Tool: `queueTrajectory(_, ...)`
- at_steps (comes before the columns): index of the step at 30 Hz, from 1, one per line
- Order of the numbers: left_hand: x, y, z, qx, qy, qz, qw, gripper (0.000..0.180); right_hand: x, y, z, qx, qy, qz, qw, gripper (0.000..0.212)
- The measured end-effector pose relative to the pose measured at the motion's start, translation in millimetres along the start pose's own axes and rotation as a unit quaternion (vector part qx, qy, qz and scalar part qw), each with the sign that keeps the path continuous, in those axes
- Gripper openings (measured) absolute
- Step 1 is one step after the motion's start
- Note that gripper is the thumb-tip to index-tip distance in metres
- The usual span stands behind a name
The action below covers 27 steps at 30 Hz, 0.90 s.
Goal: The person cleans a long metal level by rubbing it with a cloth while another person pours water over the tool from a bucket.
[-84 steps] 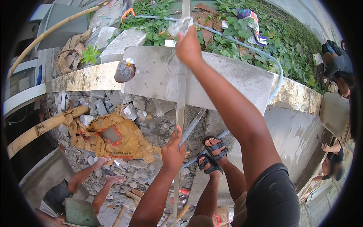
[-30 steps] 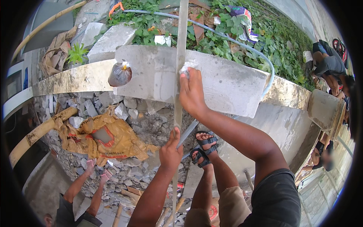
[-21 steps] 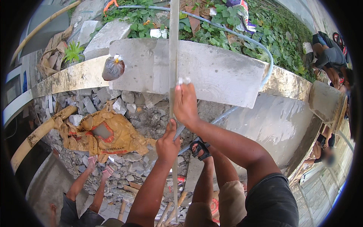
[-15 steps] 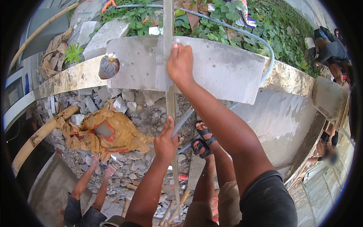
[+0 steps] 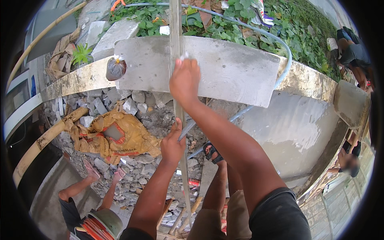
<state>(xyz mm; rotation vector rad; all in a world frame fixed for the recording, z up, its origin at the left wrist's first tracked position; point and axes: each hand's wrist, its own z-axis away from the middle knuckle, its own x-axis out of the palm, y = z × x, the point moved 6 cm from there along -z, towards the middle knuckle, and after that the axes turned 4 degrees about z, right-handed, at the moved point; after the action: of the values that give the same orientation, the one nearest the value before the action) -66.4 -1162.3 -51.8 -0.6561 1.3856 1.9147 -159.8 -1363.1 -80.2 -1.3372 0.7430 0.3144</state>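
A long, narrow grey bar [image 5: 175,24] runs from the top of the view across a flat grey concrete slab [image 5: 236,72] and down toward me. My left hand [image 5: 173,146] is closed around the bar below the slab's near edge, its thumb pointing up along it. Over the slab, my right hand [image 5: 185,80] lies against the bar with curled fingers. A whitish blur shows at its fingertips; whatever they pinch is too small to make out. Close to my left hand passes a piece of pale braided hose [image 5: 188,130].
A knotted plastic bag of dark liquid [image 5: 116,69] sits at the slab's left end on a curved wall [image 5: 64,86]. Below are rubble [image 5: 140,106], a torn yellow sack [image 5: 132,138] and bamboo poles [image 5: 52,140]. Another person carries a bucket [image 5: 105,221] at lower left; others are at right.
My right hand has slid toward me along the bar. My left hand has stayed on the bar. The person at lower left has shifted, and their bucket now shows.
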Motion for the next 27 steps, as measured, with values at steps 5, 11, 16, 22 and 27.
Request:
queueTrajectory(5,-4,0,9,-0.041,-0.008,-0.023,0.999,0.073,-45,10,80,-0.109,-0.193,-0.043,0.974,0.025)
queueTrajectory(11,1,17,30,-0.081,-0.037,-0.059,0.994,0.098,-14,-42,-134,-0.196,0.032,-0.064,0.978,0.048)
queueTrajectory(16,5,-11,78,-0.189,-0.027,0.013,0.981,0.085,22,-24,-33,-0.076,-0.108,-0.07,0.989,0.05)
queueTrajectory(22,11,-29,82,-0.178,-0.089,-0.013,0.98,0.076,-27,13,146,0.05,-0.18,-0.11,0.976,0.052)
queueTrajectory(27,12,-15,72,-0.179,-0.046,-0.025,0.982,0.065,2,-19,22,0.012,0.006,-0.118,0.993,0.045)
